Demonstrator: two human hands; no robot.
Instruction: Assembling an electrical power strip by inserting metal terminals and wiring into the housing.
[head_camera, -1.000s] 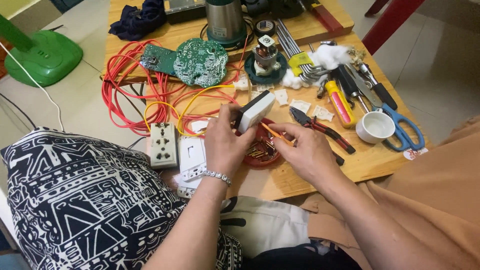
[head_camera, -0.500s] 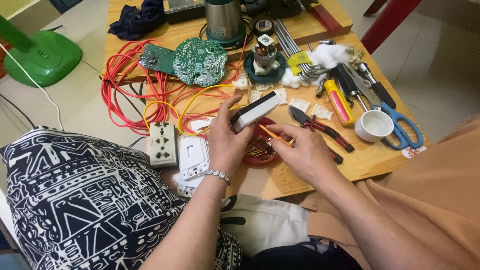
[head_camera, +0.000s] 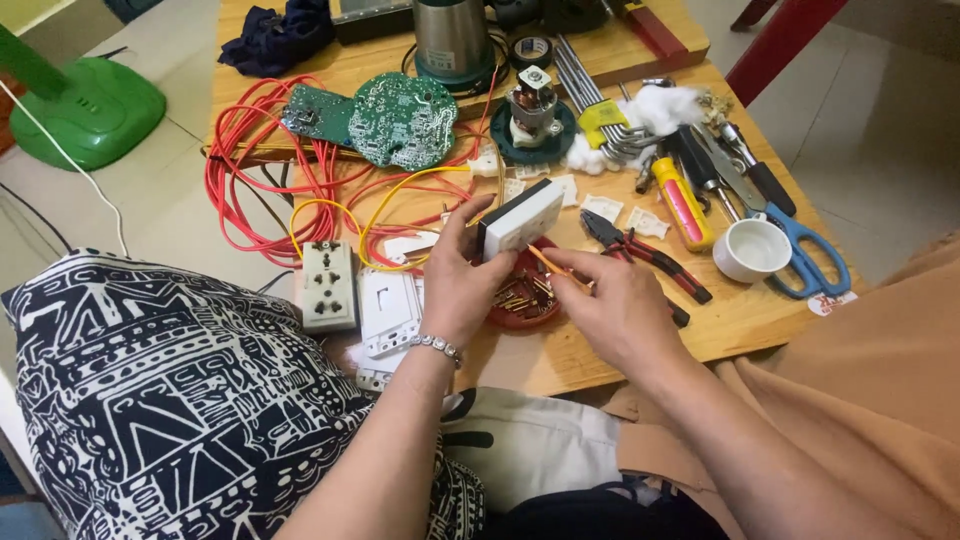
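Head view: left hand gripping white switch, right hand pinching orange screwdriver.

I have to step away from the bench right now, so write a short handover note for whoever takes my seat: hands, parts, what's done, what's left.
Left hand: holds the white switch module up over the table.
Right hand: pinches a thin orange-tipped tool, its tip at the module's lower edge.
Below them: a red dish of small brass parts. Red-handled pliers lie just right; a white socket and switch plates lie left.
Done: module is picked up, tool at it.
Left: cannot tell how far the module's work has got; socket and plates lie untouched.
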